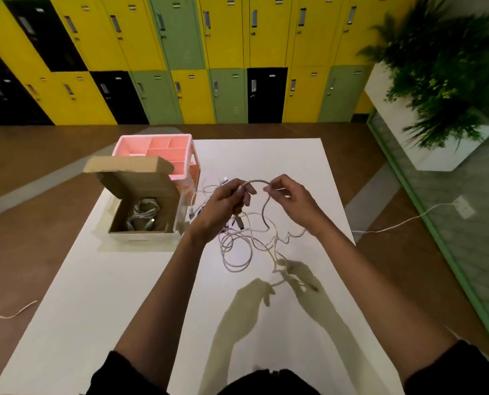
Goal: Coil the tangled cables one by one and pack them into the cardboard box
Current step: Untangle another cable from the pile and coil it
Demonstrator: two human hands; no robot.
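Both hands up over desk (266,309): left hand (223,205) grip curled round grey cable (259,181), right hand (290,199) pinches it. Tangled cables (237,246) below; coiled cable (143,213) inside cardboard box (140,236).

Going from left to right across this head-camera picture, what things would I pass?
First the cardboard box → left hand → cable arching between both hands → right hand → potted plants.

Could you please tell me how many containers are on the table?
2: the open cardboard box at the left of the table, and the pink organizer just behind it.
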